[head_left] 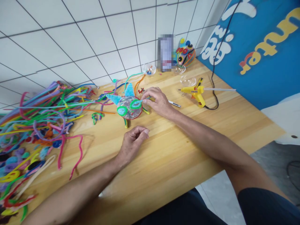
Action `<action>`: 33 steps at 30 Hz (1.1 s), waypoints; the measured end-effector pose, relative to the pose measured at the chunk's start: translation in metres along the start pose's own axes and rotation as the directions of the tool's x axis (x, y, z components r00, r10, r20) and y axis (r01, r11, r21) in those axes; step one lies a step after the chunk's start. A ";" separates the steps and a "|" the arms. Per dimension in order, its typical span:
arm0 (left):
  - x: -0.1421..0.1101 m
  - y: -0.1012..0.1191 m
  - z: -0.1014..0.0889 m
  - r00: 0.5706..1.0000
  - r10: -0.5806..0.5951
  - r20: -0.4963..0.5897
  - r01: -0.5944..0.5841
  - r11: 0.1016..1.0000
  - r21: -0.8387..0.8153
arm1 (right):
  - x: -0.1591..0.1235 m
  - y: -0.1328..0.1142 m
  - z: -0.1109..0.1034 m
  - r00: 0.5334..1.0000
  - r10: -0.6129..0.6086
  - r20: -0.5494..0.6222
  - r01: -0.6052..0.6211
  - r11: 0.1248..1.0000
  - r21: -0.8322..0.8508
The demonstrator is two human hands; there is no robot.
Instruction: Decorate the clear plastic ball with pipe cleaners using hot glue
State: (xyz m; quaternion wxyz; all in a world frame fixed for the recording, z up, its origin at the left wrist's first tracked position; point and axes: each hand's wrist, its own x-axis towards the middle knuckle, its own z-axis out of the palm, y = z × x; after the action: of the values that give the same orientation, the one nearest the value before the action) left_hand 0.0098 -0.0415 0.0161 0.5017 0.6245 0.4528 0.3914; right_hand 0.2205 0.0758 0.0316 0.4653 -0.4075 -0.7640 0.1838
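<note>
A round craft face (129,107) lies on the wooden table (178,147), with blue pipe-cleaner ears and green coiled eyes. My right hand (157,100) rests at its right edge, fingers pinched on a light-blue pipe cleaner (143,100) that touches the green coil. My left hand (133,143) lies on the table just below the face, fingers curled loosely with nothing visible in them.
A heap of coloured pipe cleaners (39,122) covers the table's left side. A yellow glue gun (196,92) with a black cord lies at the right. Clear plastic bowls (187,80), a pen (174,104) and another colourful craft (185,56) sit by the tiled wall.
</note>
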 end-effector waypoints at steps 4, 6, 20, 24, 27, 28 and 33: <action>0.000 0.001 0.000 1.000 0.009 -0.003 -0.009 1.000 0.002 | 0.000 -0.003 -0.005 1.000 -0.005 -0.005 0.005 0.999 -0.033; 0.000 0.001 0.000 1.000 0.013 -0.005 -0.013 1.000 0.008 | 0.000 -0.006 -0.006 1.000 0.018 0.003 -0.018 1.000 -0.023; 0.006 -0.004 0.000 0.998 -0.040 -0.057 0.034 0.995 -0.097 | -0.003 -0.026 -0.012 0.992 0.011 0.127 -0.010 1.000 -0.008; 0.009 -0.002 0.002 0.993 -0.010 -0.117 -0.018 0.971 -0.236 | -0.012 -0.047 -0.022 0.945 -0.136 0.296 0.149 0.989 -0.021; 0.010 -0.001 0.002 0.994 0.017 -0.110 -0.039 0.977 -0.208 | -0.031 -0.059 -0.025 0.910 -0.183 0.372 0.238 0.966 -0.105; 0.009 -0.002 0.002 0.995 0.024 -0.093 -0.040 0.985 -0.168 | -0.038 -0.061 -0.026 0.903 -0.187 0.386 0.261 0.954 -0.148; 0.007 -0.003 0.003 0.996 0.082 -0.034 -0.081 0.997 0.010 | -0.072 -0.066 -0.024 0.898 -0.176 0.404 0.323 0.886 -0.332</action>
State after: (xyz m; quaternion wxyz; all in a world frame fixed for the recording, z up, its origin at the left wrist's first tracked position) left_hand 0.0138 -0.0349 0.0124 0.4747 0.6378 0.4372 0.4204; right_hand 0.2284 -0.0235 0.0473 0.2457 -0.3476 -0.9041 0.0372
